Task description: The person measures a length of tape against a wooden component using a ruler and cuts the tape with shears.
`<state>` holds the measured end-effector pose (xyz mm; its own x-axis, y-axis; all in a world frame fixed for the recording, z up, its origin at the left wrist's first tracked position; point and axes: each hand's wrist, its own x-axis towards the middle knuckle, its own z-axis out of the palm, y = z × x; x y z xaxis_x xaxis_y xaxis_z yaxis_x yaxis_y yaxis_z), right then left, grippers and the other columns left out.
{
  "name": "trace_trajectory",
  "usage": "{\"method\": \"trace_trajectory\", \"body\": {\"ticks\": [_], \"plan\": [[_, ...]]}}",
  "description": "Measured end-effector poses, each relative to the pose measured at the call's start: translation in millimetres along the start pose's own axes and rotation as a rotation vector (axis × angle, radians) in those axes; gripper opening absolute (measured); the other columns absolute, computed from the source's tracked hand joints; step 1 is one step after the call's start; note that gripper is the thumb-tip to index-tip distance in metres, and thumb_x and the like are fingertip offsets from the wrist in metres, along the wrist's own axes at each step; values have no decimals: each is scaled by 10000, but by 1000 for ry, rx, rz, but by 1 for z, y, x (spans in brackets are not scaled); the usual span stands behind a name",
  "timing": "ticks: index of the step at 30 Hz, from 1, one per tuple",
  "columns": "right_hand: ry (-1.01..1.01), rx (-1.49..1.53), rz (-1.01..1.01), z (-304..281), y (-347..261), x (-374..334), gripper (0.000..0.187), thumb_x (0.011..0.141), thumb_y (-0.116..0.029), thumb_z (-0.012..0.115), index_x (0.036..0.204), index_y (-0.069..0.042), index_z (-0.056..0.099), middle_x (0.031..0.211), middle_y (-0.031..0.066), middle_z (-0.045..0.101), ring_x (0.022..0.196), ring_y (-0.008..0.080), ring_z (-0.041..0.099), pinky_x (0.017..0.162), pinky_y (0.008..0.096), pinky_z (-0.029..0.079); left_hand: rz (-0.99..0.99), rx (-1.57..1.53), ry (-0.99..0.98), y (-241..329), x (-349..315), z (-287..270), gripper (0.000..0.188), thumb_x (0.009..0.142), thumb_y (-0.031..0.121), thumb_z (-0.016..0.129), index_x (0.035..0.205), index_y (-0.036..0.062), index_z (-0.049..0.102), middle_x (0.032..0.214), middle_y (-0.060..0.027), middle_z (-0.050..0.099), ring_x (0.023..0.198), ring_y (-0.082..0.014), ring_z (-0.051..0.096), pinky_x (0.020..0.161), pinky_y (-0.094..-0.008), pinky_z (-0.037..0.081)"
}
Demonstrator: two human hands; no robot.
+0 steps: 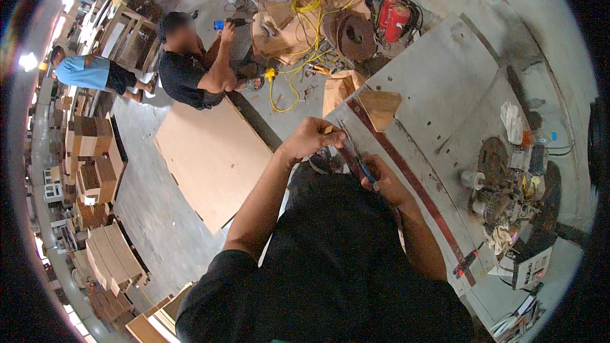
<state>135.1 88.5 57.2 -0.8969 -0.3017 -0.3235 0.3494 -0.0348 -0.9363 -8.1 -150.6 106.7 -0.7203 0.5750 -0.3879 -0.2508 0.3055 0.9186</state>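
My left hand (pixel 312 139) is closed in a pinch in front of my chest, with a small tan piece (pixel 328 130) at its fingertips; I cannot tell what the piece is made of. Close by on the right, my right hand (pixel 380 176) grips blue-handled scissors (pixel 363 166). Their thin metal blades point up and away, beside the left fingertips. Both hands are in the air near the edge of a grey metal table (pixel 438 82). A triangular wooden piece (pixel 380 107) stands at that edge, beyond my hands.
A dark red strip (pixel 406 168) runs along the table. Motor-like parts (pixel 502 206) and a bottle (pixel 538 155) sit at right. A large board (pixel 213 152) lies left; a crouching person in black (pixel 184 67) holds a blue tool. Yellow cable (pixel 308 3) and a fire extinguisher (pixel 394 19) are beyond.
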Motion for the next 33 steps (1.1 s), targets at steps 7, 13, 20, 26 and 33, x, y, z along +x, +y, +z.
{"method": "trace_trajectory", "body": {"ticks": [7,13,20,26,33], "plan": [[-18,103,45,1,-8,-5,542,851,-345,795,1206,-64,495,974,5,519,880,119,502,783,265,447,-67,29,-39,1,4,0,246,908,202,733,930,-42,716,843,-83,740,817,-126,671,763,-305,525],[19,-109,76,-1,-4,-4,526,835,-282,805,1210,-66,506,979,16,540,897,128,525,782,273,465,-13,98,-71,-6,10,-2,198,901,193,727,875,-3,714,784,-41,745,635,-77,571,557,-268,445],[4,40,148,-1,10,-1,494,799,-167,803,1182,-61,510,952,24,557,876,136,567,801,302,489,-36,117,-134,-6,14,-3,192,888,204,736,859,15,722,776,-26,745,649,-79,578,576,-277,451],[36,-129,74,1,18,-1,476,801,-131,804,1169,-53,512,954,25,570,889,136,575,828,308,489,-129,316,-166,21,8,-2,183,916,203,696,869,29,732,779,-22,745,736,-106,615,705,-293,480],[-23,92,26,3,26,-4,405,843,-94,754,1163,-51,509,951,21,569,881,133,570,825,293,475,-118,365,-202,17,9,-7,221,914,253,702,873,41,748,778,-19,753,687,-100,579,641,-313,459]]}}
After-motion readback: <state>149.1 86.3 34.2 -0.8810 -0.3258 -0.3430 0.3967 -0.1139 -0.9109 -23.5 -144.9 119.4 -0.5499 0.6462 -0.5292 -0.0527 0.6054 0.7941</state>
